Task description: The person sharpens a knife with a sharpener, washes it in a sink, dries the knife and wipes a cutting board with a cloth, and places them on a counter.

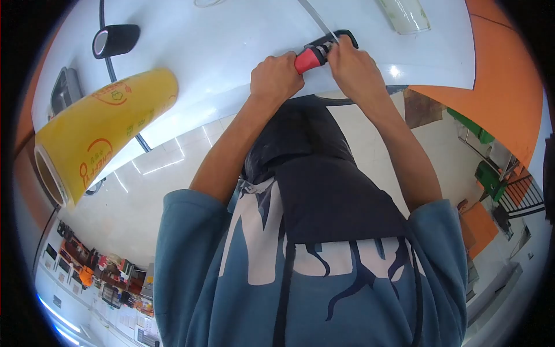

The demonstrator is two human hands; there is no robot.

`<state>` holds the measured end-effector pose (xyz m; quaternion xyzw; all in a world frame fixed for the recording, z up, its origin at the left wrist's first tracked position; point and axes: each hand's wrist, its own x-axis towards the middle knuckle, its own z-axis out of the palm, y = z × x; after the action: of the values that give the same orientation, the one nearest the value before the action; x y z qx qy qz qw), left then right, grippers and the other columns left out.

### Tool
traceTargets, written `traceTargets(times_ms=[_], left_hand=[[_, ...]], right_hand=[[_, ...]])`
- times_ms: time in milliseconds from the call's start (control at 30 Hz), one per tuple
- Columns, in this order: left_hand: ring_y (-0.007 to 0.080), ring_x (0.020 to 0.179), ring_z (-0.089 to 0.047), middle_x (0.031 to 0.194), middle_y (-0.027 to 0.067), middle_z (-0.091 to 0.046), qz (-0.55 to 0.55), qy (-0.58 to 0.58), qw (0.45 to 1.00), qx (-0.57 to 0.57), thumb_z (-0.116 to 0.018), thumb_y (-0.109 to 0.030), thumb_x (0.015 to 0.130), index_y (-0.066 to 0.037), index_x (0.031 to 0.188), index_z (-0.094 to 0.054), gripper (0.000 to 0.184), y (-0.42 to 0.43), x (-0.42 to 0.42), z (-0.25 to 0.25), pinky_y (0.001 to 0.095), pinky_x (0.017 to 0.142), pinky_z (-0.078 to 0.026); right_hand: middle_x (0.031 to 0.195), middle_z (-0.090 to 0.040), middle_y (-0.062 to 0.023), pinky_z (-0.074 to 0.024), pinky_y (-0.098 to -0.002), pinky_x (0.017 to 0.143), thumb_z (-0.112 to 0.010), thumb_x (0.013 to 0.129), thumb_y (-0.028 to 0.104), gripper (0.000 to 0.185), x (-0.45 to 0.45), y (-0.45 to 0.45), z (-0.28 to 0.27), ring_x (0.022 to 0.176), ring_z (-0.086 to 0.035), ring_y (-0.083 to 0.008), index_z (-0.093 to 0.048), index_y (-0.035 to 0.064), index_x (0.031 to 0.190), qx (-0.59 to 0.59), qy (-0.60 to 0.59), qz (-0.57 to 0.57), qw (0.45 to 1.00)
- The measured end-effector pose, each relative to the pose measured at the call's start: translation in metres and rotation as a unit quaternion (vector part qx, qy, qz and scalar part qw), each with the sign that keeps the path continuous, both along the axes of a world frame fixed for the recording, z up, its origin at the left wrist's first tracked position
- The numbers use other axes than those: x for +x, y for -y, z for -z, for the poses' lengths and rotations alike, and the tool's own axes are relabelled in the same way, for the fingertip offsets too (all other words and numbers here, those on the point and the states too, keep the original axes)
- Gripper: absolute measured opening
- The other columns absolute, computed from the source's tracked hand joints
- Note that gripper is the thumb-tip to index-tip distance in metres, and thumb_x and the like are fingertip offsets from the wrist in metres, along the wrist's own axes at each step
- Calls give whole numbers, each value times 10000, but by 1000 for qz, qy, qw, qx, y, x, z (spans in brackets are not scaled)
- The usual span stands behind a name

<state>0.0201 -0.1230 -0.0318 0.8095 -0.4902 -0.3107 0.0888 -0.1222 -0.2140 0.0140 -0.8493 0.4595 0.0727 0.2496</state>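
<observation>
My left hand is closed round the red handle of a black-and-red knife sharpener, which lies on the white table near its front edge. My right hand is closed at the sharpener's far end, gripping a knife. The thin metal blade slants up and left from the sharpener's slots, out past the top of the view. Fingers hide the knife's handle.
A large yellow roll of cling film lies at the table's left. Behind it are a black cylinder-like object, a dark cable and a grey tray. A clear, curved plastic piece sits at the top right.
</observation>
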Motion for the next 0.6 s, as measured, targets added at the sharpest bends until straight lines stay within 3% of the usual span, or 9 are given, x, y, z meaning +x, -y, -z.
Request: traceTargets(times_ms=[100, 200, 267, 333, 400, 433, 500, 600], left_hand=[[376, 778, -673, 794, 191, -677, 2, 4, 1000, 4, -572, -174, 788, -80, 886, -648, 155, 3, 3, -5, 478, 687, -545], [409, 791, -659, 806, 209, -668, -2, -23, 1000, 12, -587, -190, 774, -89, 905, -632, 171, 5, 10, 3, 504, 724, -536], [405, 779, -658, 789, 200, -666, -6, -33, 999, -2, -589, -191, 775, -83, 887, -624, 160, 3, 12, 7, 505, 715, -534], [402, 772, -657, 781, 194, -665, -6, -33, 999, -5, -587, -185, 775, -77, 873, -617, 149, 3, 13, 10, 507, 707, -533], [400, 770, -657, 777, 191, -665, 1, -34, 999, -7, -584, -179, 773, -72, 864, -613, 143, 4, 15, 12, 507, 702, -532], [400, 772, -657, 778, 191, -665, 3, -34, 999, -10, -582, -175, 772, -70, 863, -612, 142, 4, 14, 12, 506, 702, -533], [399, 777, -658, 777, 189, -666, 2, -27, 1000, -13, -579, -170, 772, -69, 865, -612, 141, 1, 14, 13, 505, 702, -534], [396, 784, -660, 778, 186, -668, 6, -16, 1000, -13, -574, -167, 775, -73, 875, -617, 144, 5, 10, 10, 502, 705, -536]], right_hand=[[779, -623, -299, -487, -574, 719, -444, 941, 261, 297, 8, 5, 0, 771, -614, -483, -461, 1, 1084, -10, -9, 3, 1000], [735, -618, -295, -488, -580, 644, -463, 935, 273, 340, -63, -29, 20, 697, -616, -484, -456, 1, 1138, 11, -47, 31, 998], [690, -611, -283, -485, -570, 602, -468, 943, 251, 285, -102, -48, 8, 642, -609, -478, -473, -20, 1031, 49, -113, 39, 992], [683, -608, -281, -484, -566, 596, -452, 953, 243, 270, -88, -45, -8, 655, -614, -471, -466, -23, 995, 54, -63, 33, 996], [677, -606, -278, -485, -564, 596, -450, 955, 242, 260, -50, -27, 0, 665, -617, -469, -465, -16, 976, 29, -60, 21, 998], [682, -605, -281, -485, -565, 603, -454, 952, 245, 254, -33, -14, 15, 684, -616, -476, -460, -8, 981, -25, -3, -9, 1000], [686, -603, -286, -484, -567, 604, -461, 947, 247, 261, 18, 7, 7, 685, -612, -480, -459, -7, 1006, -31, 9, -9, 999], [687, -602, -290, -481, -571, 602, -464, 945, 246, 278, 19, 11, 1, 687, -608, -483, -455, -18, 1034, -27, 0, -8, 1000]])
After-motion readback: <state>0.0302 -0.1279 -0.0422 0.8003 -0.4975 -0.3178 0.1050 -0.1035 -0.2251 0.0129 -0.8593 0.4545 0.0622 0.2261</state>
